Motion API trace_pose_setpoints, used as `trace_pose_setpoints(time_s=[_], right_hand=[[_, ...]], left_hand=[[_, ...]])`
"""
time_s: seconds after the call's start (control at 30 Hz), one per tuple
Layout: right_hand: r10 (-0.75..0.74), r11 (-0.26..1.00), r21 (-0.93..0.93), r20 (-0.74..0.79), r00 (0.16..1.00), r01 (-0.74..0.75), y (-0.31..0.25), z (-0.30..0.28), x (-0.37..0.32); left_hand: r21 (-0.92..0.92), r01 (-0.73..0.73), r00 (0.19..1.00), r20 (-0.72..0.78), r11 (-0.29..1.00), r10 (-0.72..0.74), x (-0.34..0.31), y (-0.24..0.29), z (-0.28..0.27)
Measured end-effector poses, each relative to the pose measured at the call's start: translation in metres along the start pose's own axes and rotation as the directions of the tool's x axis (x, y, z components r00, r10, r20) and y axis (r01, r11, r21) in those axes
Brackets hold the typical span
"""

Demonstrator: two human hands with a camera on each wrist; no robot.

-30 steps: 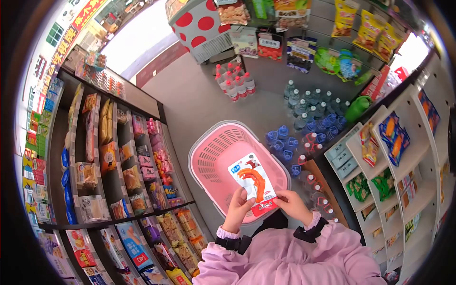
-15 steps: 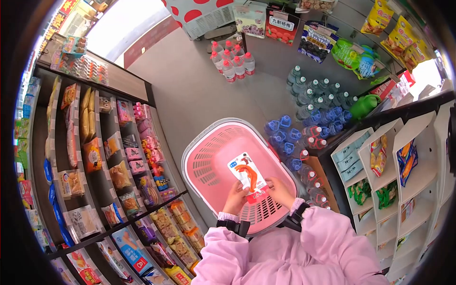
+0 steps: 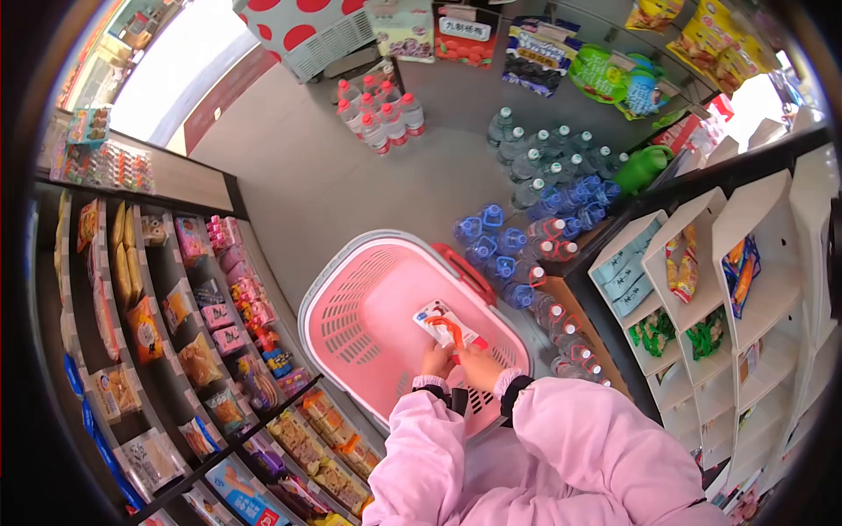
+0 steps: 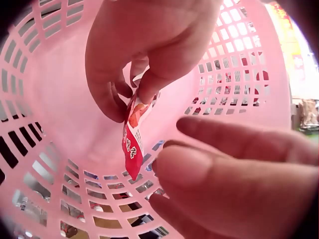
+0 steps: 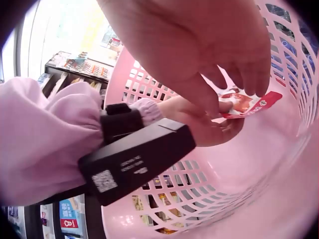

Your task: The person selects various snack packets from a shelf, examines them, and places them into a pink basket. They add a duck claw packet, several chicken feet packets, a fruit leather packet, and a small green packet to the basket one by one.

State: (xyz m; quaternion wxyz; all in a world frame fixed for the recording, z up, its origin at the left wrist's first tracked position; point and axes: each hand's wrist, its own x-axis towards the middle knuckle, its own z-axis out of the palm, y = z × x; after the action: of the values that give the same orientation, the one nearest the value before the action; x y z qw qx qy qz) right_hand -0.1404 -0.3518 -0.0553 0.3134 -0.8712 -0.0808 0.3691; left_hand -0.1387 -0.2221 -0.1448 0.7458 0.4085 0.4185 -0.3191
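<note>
Partly hidden, the packet (image 3: 445,325) in the pinch of the left hand (image 3: 436,360), straight-fingered right hand (image 3: 481,367) alongside.

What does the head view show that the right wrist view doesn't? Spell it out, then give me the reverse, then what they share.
Only the head view shows the cluster of red-capped bottles on the floor, the green container, the hanging yellow bags and the white rack.

Only the right wrist view shows the QR code, printed on the black unit at the left wrist.

Both share the pink basket, the red-and-white packet, the left hand and the right hand.
</note>
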Motion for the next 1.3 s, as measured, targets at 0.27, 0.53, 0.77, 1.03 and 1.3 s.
trace_pose_setpoints(time_s=[0.27,0.53,0.77,1.03,1.3], right_hand=[[-0.15,0.953,0.244,-0.142,0.978,0.182,-0.017,-0.022,-0.069],[-0.278,0.885,0.278,-0.329,0.903,0.373,-0.002,-0.049,-0.169],[-0.28,0.891,0.153,-0.557,0.782,0.428,0.079,-0.028,-0.276],[-0.069,0.882,0.311,-0.657,0.75,0.353,0.11,-0.078,-0.426],[-0.144,0.917,0.093,-0.829,0.54,0.389,0.094,-0.14,-0.567]], left_hand=[[0.283,0.025,0.988,-0.156,0.959,0.021,-0.022,-0.011,0.016],[0.143,-0.315,0.948,0.086,0.938,0.306,-0.107,0.017,0.026],[0.073,-0.485,0.781,0.483,0.871,0.395,-0.243,-0.015,0.113],[0.209,-0.61,0.657,0.672,0.765,0.341,-0.288,-0.091,0.216],[0.338,-0.876,0.347,0.937,0.343,-0.036,-0.366,-0.11,0.33]])
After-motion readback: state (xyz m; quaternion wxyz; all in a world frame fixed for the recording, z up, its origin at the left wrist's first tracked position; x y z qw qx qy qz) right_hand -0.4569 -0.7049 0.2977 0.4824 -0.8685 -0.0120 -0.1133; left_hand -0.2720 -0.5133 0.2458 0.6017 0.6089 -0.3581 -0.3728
